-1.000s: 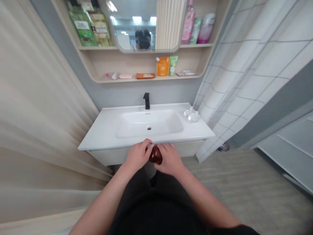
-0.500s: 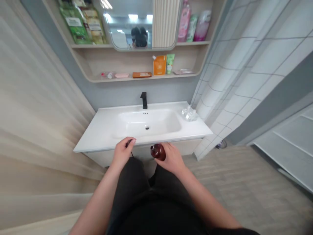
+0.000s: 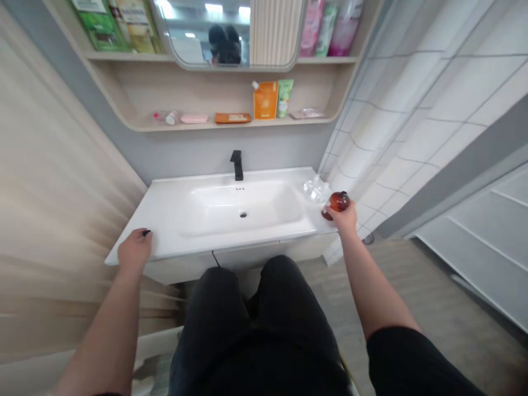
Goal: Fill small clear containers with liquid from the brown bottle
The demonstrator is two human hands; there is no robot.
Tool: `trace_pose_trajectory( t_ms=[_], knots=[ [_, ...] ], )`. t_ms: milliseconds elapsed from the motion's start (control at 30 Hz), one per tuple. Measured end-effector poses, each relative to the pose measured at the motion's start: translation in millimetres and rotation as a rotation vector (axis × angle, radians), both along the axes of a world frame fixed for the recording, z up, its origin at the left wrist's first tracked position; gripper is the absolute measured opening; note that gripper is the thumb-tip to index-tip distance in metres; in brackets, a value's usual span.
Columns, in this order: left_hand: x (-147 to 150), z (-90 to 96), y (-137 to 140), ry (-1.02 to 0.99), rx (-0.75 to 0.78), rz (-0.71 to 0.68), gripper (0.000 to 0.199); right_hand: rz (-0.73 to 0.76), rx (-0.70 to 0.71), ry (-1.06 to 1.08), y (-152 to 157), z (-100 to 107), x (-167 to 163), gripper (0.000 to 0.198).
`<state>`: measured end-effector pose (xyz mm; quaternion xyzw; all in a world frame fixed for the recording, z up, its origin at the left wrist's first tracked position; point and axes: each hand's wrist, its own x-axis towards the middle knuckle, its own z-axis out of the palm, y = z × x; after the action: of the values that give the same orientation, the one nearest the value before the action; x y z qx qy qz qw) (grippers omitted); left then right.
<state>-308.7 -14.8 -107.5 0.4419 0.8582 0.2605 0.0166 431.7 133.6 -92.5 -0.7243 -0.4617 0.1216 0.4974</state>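
At the counter's right end, my right hand (image 3: 345, 217) is wrapped round an amber-brown bottle (image 3: 339, 201), its base at or just above the white surface. Whether the bottle touches the counter I cannot tell. Close behind it lies a cluster of clear plastic pieces (image 3: 317, 188). Far to the left, my left hand (image 3: 135, 248) is closed at the counter's front left corner. A small black cap-like piece (image 3: 146, 233) shows between its thumb and fingers, mostly hidden.
The white washbasin (image 3: 243, 231) lies between my hands, with a black faucet (image 3: 236, 165) behind it. Above hangs a shelf cabinet (image 3: 136, 82) holding an orange pouch (image 3: 265, 101), a green tube (image 3: 284, 99) and several bottles. A pale curtain (image 3: 53, 165) borders the left.
My hands have moved apart from in front of the basin. The right carried the bottle to the counter's right end; the left took the black piece to the left corner.
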Motion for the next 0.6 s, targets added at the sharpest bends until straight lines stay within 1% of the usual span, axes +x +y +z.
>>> trace_pose_trajectory(
  t_ms=[67, 133, 233, 333, 367, 400, 467, 533, 600],
  knots=[
    [-3.8, -0.8, 4.9, 0.026, -0.032, 0.033, 0.036, -0.021, -0.021, 0.002, 9.2, -4.6, -0.2, 0.085],
    [-1.8, -1.4, 7.1, 0.063, -0.048, 0.058, 0.043, -0.041, -0.029, -0.01, 14.1, -9.7, -1.9, 0.086],
    [5.1, -2.0, 6.8, 0.144, -0.06, 0.076, 0.052, -0.017, 0.002, -0.002, 15.2, -14.4, -1.7, 0.096],
    [9.5, -1.2, 5.6, 0.2, -0.054, 0.061, 0.05, -0.008, 0.069, 0.0, 11.7, -8.4, 6.1, 0.106],
    [10.1, -0.7, 5.3, 0.21, -0.055, 0.058, 0.05, -0.029, 0.099, -0.034, 10.6, -2.1, 10.0, 0.104],
    [10.4, -0.2, 5.0, 0.214, -0.063, 0.059, 0.051, -0.057, 0.129, -0.096, 10.0, 7.1, 13.7, 0.098],
    [10.6, 0.5, 4.4, 0.217, -0.084, 0.071, 0.054, -0.089, 0.158, -0.277, 12.2, 33.7, 18.4, 0.074],
    [10.7, 0.6, 3.8, 0.226, -0.101, 0.076, 0.057, -0.04, 0.112, -0.459, 21.7, 68.7, 17.2, 0.052],
    [11.1, 0.2, 3.3, 0.243, -0.111, 0.058, 0.053, 0.085, 0.042, -0.61, 41.3, 105.3, 9.7, 0.047]
  ],
)
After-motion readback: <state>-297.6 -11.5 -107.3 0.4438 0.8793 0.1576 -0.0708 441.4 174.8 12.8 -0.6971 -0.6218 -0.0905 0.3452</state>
